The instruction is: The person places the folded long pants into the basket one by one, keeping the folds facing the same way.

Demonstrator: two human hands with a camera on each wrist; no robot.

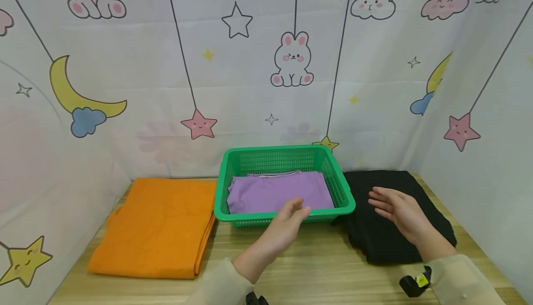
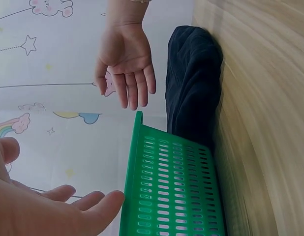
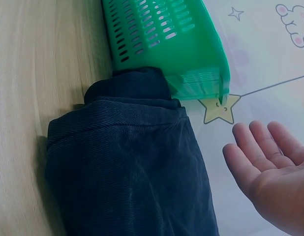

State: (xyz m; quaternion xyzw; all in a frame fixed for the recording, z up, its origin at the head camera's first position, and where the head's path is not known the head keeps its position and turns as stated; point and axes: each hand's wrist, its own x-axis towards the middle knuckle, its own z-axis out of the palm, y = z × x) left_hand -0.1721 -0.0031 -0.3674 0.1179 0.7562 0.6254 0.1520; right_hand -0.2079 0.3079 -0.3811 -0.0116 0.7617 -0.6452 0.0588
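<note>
We saw the left grip point(image 1: 285, 226) wide, relaxed and empty at the near rim of the green basket point(image 1: 333, 212), the right grip point(image 1: 401, 213) likewise empty near the black cloth point(image 1: 374, 242). The purple cloth point(image 1: 275, 195) lay folded inside, which we judged done. Outside, on the desk point(image 1: 325, 268), lay the black cloth towards four o'clock and the orange cloth point(image 1: 154, 228) towards eight, perhaps left.

A basket point(image 1: 245, 217) stands at the rear middle of the surface point(image 1: 316, 263), the inner cloth point(image 1: 279, 191) within it and the backdrop point(image 1: 250, 78) behind. The left cloth point(image 1: 156, 228) lies on the surface just beside the basket's left end, the right cloth point(image 1: 374, 235) just beside its right end, both reaching farther forward. The left grip point(image 1: 287, 224) is near the basket's front rim, the right grip point(image 1: 401, 210) above the right cloth, apart from it.
</note>
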